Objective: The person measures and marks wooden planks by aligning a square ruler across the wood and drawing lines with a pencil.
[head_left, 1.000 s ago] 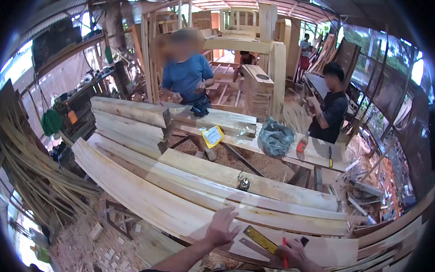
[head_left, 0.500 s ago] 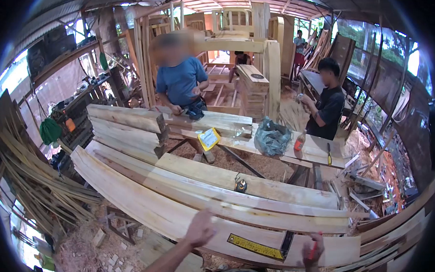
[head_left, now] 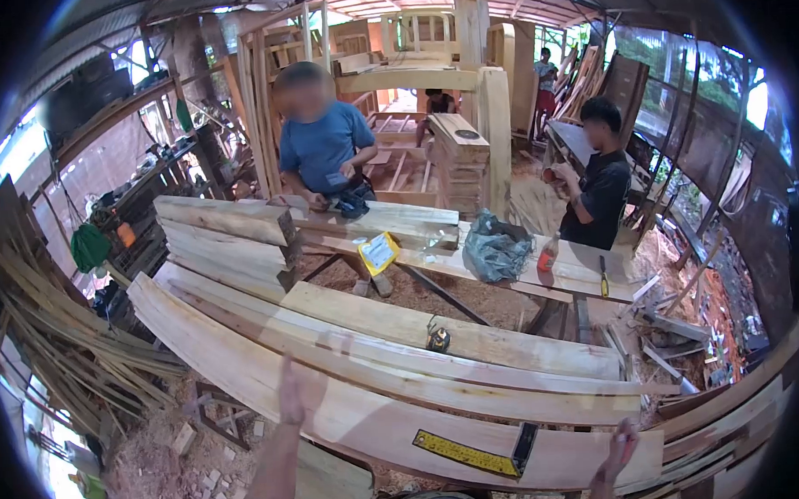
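My left hand (head_left: 292,396) is over the near edge of the front wooden plank (head_left: 370,409), with its fingers stretched out and nothing in it. Whether it touches the wood I cannot tell. At the plank's right end my right hand (head_left: 618,451) is closed around a slim red pen (head_left: 629,435), mostly hidden by the fingers. Between the hands a try square (head_left: 468,451) with a yellow blade and dark stock lies on the plank. Beyond it, a tape measure (head_left: 438,338) sits on another board.
A person in a blue shirt (head_left: 327,146) stands behind stacked beams (head_left: 223,222). Another in black (head_left: 601,181) stands at right. A far bench holds a yellow packet (head_left: 378,253), a plastic bag (head_left: 496,248), a red bottle (head_left: 547,255) and a chisel-like tool (head_left: 604,277).
My left hand has moved left along the plank. My right hand has shifted right, away from the try square. The person in blue has raised their head.
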Tool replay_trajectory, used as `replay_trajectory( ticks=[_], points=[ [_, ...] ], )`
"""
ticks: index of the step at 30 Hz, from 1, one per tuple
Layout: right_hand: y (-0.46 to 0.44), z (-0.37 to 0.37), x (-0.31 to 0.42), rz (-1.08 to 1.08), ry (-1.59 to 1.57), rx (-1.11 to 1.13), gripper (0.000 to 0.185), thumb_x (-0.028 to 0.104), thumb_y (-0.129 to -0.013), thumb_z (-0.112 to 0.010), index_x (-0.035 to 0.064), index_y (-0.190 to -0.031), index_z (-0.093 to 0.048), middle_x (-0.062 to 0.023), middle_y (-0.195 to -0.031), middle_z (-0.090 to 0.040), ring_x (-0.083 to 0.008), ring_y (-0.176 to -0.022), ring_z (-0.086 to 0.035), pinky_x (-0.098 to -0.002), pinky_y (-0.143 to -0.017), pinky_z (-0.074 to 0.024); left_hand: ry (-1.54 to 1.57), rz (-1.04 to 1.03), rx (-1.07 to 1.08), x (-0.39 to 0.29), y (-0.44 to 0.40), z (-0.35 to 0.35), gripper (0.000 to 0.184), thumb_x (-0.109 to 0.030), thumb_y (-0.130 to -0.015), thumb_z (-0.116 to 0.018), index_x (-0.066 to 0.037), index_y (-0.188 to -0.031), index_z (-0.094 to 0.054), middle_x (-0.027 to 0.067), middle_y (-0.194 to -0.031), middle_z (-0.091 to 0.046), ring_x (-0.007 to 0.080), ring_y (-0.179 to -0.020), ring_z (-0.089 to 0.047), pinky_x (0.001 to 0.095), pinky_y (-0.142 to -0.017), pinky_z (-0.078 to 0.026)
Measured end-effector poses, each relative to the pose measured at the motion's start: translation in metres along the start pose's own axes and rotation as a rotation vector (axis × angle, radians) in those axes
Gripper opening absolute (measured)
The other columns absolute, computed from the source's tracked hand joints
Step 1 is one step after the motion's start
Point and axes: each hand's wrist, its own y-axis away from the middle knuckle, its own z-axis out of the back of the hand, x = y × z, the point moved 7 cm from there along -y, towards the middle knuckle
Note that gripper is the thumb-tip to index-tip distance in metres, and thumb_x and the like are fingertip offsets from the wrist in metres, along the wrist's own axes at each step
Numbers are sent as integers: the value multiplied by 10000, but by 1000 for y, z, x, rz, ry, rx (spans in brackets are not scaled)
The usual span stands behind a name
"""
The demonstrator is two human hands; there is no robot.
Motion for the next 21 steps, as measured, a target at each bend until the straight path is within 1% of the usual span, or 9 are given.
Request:
replay_trajectory(
  ticks=[1,4,7,10,13,16,19,21],
  points=[
    [7,4,-19,17,38,0,353,190,-1083,-532,23,-1394,-534,-174,-1467,-558,-273,-1359,-521,-433,-1193,-381,-135,23,30,13,8,-4,797,-509,-1101,-421,70,-1637,-305,255,-1683,-375,370,-1587,-321,441,-1299,-232],
    [9,7,-22,-54,20,-43,335,179,-1080,-535,17,-1372,-558,-160,-1437,-581,-259,-1315,-548,-408,-1157,-414,-68,123,31,11,7,-5,796,-496,-1092,-454,83,-1621,-322,273,-1634,-441,388,-1562,-366,454,-1278,-280],
    [8,0,-10,-83,3,-71,331,176,-1075,-536,15,-1363,-570,-140,-1392,-598,-241,-1265,-567,-390,-1139,-430,-45,92,-16,19,6,-9,759,-483,-1097,-451,80,-1598,-365,271,-1584,-497,397,-1518,-427,452,-1261,-313],
    [6,-2,-7,-113,-30,-51,324,162,-1070,-538,14,-1356,-570,-119,-1333,-614,-216,-1203,-580,-375,-1107,-450,29,97,4,27,8,-12,652,-444,-1106,-445,51,-1527,-494,272,-1544,-530,411,-1466,-483,454,-1240,-347],
    [5,-9,4,-131,37,-2,301,160,-1065,-541,17,-1328,-580,-111,-1310,-604,-207,-1199,-565,-363,-1093,-448,-167,8,6,30,7,-10,544,-404,-1113,-439,22,-1398,-622,269,-1441,-606,407,-1381,-552,471,-1187,-406],
    [-4,-15,-1,-28,10,40,244,185,-1054,-578,32,-1239,-619,-105,-1168,-662,-174,-1010,-622,-313,-901,-528,-383,0,91,18,-14,-8,494,-392,-1106,-463,15,-1274,-686,244,-1205,-727,401,-1158,-676,490,-1039,-510],
    [-42,-4,-38,-423,60,222,255,290,-1027,-617,61,-1140,-622,-86,-971,-719,-117,-720,-620,-267,-621,-518,-344,201,118,67,-50,1,614,-516,-1123,-394,9,-1329,-636,197,-949,-771,369,-891,-721,499,-851,-570],
    [-72,-3,-59,-702,-55,246,294,386,-1005,-640,96,-1054,-635,-92,-883,-726,-98,-560,-543,-244,-480,-420,-73,592,187,88,-75,5,748,-635,-1105,-315,-5,-1430,-552,186,-880,-769,336,-798,-727,469,-737,-576]
  ],
)
